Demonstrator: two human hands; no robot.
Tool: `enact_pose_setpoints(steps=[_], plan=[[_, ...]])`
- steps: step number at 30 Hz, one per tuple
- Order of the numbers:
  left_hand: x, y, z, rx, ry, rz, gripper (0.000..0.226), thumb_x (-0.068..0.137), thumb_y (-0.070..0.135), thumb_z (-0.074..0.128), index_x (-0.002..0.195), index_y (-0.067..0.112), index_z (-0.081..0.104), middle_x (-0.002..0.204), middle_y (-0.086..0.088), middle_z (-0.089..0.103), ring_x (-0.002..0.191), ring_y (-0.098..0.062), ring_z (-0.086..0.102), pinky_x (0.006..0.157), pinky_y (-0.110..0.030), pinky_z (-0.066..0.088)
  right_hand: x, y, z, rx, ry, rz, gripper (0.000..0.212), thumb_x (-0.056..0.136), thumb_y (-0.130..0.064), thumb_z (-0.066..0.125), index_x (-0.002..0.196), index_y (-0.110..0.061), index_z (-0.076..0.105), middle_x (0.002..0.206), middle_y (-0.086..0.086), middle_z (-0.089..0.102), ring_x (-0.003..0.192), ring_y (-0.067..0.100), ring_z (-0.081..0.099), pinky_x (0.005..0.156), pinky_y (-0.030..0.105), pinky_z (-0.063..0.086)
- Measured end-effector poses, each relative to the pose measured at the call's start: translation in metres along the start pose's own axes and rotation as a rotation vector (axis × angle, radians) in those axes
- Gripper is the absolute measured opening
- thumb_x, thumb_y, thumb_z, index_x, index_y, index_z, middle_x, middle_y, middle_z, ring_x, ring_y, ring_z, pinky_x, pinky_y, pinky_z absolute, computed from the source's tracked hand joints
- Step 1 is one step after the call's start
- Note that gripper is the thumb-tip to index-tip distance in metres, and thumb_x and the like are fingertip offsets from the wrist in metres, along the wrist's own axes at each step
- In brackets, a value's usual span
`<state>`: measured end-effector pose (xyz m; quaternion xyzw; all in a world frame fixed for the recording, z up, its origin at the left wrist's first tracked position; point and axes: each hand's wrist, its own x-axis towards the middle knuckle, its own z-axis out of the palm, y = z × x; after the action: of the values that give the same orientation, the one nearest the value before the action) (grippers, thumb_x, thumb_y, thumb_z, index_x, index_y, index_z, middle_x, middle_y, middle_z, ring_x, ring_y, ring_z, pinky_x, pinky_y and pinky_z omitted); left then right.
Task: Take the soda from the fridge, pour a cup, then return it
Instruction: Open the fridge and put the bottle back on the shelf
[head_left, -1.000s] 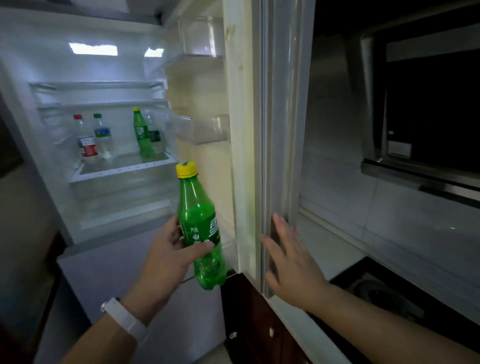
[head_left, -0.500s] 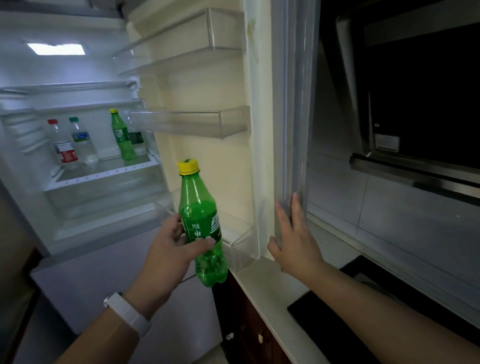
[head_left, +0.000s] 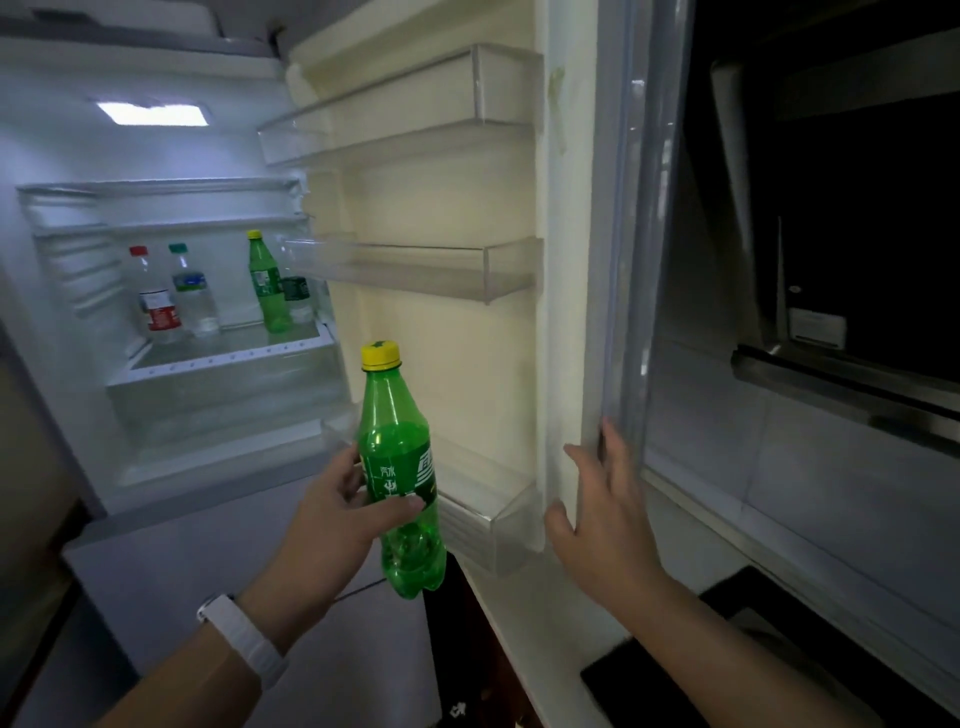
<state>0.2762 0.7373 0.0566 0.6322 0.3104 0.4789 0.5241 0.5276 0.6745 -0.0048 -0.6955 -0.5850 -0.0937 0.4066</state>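
At lower centre of the frame the left grip is wrapped round the green soda bottle, holding it upright in front of the open fridge door. The right grip, fingers straight, lies released against that door's edge, right of centre.
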Motion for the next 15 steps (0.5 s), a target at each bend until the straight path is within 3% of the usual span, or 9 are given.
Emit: enact_pose_setpoints(steps=[5, 7, 9, 11, 15], plan=[[0.008, 0.004, -0.016, 0.014, 0.08, 0.002, 0.057, 0.068, -0.014, 0.077, 0.116, 0.013, 0.063, 0.107, -0.005, 0.074, 0.097, -0.024, 0.071, 0.071, -0.021, 0.056, 0.003, -0.044, 0.005, 0.21, -0.057, -0.13, 0.036, 0.085, -0.026, 0.053, 0.12, -0.024, 0.056, 0.137, -0.017, 0.034, 0.126, 0.001, 0.034, 0.1, 0.018, 0.029], [0.008, 0.008, -0.025, 0.019, 0.098, 0.004, 0.065, 0.062, -0.005, 0.082, 0.121, 0.014, 0.061, 0.109, -0.004, 0.074, 0.098, -0.022, 0.071, 0.075, -0.022, 0.057, 0.011, -0.064, 0.014, 0.395, -0.207, -0.111, 0.029, 0.087, -0.023, 0.055, 0.116, -0.029, 0.054, 0.125, -0.022, 0.042, 0.116, -0.008, 0.042, 0.093, 0.009, 0.031], [0.009, 0.011, -0.038, 0.022, 0.119, 0.003, 0.065, 0.06, -0.001, 0.081, 0.12, 0.013, 0.061, 0.108, -0.004, 0.074, 0.098, -0.021, 0.071, 0.075, -0.022, 0.057, 0.022, -0.088, 0.024, 0.596, -0.436, 0.01, 0.028, 0.088, -0.022, 0.058, 0.113, -0.033, 0.053, 0.118, -0.019, 0.051, 0.108, -0.004, 0.051, 0.085, 0.011, 0.039], [0.012, 0.013, -0.054, 0.019, 0.145, 0.009, 0.06, 0.065, -0.011, 0.08, 0.117, 0.012, 0.061, 0.106, -0.005, 0.074, 0.095, -0.02, 0.072, 0.07, -0.019, 0.056, 0.034, -0.113, 0.038, 0.696, -0.632, 0.134, 0.027, 0.087, -0.029, 0.06, 0.113, -0.033, 0.053, 0.114, -0.015, 0.057, 0.101, 0.001, 0.057, 0.08, 0.016, 0.046], [0.025, 0.011, -0.087, 0.031, 0.204, 0.032, 0.064, 0.054, 0.001, 0.084, 0.114, 0.013, 0.062, 0.104, -0.007, 0.075, 0.095, -0.023, 0.071, 0.072, -0.023, 0.056, 0.049, -0.15, 0.08, 0.804, -0.85, 0.27, 0.051, 0.069, -0.047, 0.065, 0.116, -0.03, 0.053, 0.107, -0.004, 0.063, 0.096, 0.012, 0.064, 0.091, 0.04, 0.053]])
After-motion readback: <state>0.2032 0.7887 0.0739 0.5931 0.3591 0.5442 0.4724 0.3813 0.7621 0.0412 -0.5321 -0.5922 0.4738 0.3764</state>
